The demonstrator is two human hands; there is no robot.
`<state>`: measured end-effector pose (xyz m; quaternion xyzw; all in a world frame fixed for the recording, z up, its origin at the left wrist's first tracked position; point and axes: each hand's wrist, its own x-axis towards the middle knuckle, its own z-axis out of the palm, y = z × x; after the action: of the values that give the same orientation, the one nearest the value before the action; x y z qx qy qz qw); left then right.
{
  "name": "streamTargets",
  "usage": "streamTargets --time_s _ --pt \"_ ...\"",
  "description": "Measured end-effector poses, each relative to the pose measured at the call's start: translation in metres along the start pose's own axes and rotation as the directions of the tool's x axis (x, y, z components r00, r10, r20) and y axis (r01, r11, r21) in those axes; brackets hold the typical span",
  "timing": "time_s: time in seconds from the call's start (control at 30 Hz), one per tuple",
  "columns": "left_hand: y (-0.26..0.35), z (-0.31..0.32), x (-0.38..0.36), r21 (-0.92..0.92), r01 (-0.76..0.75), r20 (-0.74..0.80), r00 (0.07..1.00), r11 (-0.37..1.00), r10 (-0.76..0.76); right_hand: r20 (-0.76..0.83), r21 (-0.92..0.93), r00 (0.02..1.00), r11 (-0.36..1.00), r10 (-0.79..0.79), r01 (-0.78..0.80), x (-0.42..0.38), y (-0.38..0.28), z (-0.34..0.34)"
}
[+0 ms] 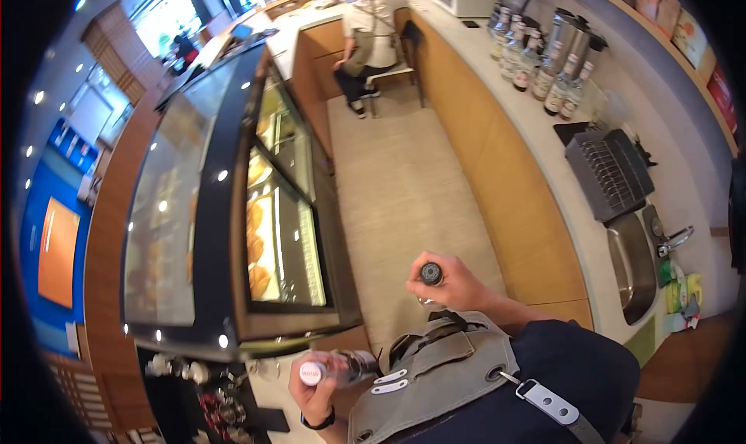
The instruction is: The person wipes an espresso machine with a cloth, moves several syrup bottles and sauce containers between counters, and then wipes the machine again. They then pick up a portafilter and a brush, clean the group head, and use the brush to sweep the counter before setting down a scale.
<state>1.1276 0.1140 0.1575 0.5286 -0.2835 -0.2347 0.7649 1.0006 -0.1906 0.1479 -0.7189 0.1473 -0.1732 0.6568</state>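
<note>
Bottles sit low in the frame: left hand has its fingers wrapped round a bottle, right hand grips another bottle. Both look mid-carry; setting them on the table needs care.

The scene was brightly and evenly lit, with daylight blowing out the tall windows at upper left. Small ceiling lights glared as white dots on the curved glass display case. Fisheye distortion bent every straight edge (black vignette filled the corners), and the outer rim blurred softly.
</note>
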Motion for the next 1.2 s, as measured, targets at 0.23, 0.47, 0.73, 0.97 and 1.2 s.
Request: streamTargets --time_s 0.23,0.47,0.73,0.97,1.2 --pt "-0.088 0.111 0.183 0.103 -0.049 0.049 0.998 0.993 0.044 -0.46 0.153 0.886 0.988 0.062 0.01 0.024 0.034 -0.142" --pt "-0.172 0.183 0.369 0.041 -0.017 0.18 0.984 0.999 0.009 -0.781 0.195 0.615 0.978 0.107 0.078 0.083 0.079 -0.239" --pt "-0.236 0.285 0.599 0.031 0.146 0.518 0.844 0.989 -0.141 -0.891 0.141 0.454 0.965 0.025 0.222 0.198 0.077 -0.362" --pt "-0.244 0.395 0.783 0.271 -0.321 0.776 0.631 0.908 -0.009 -0.85 0.027 0.514 0.964 -0.118 0.264 0.322 0.058 -0.466" --pt "-0.288 0.513 0.94 0.216 -0.47 0.871 0.488 0.856 0.048 -0.683 -0.134 0.697 0.975 -0.219 0.176 0.453 0.074 -0.603"
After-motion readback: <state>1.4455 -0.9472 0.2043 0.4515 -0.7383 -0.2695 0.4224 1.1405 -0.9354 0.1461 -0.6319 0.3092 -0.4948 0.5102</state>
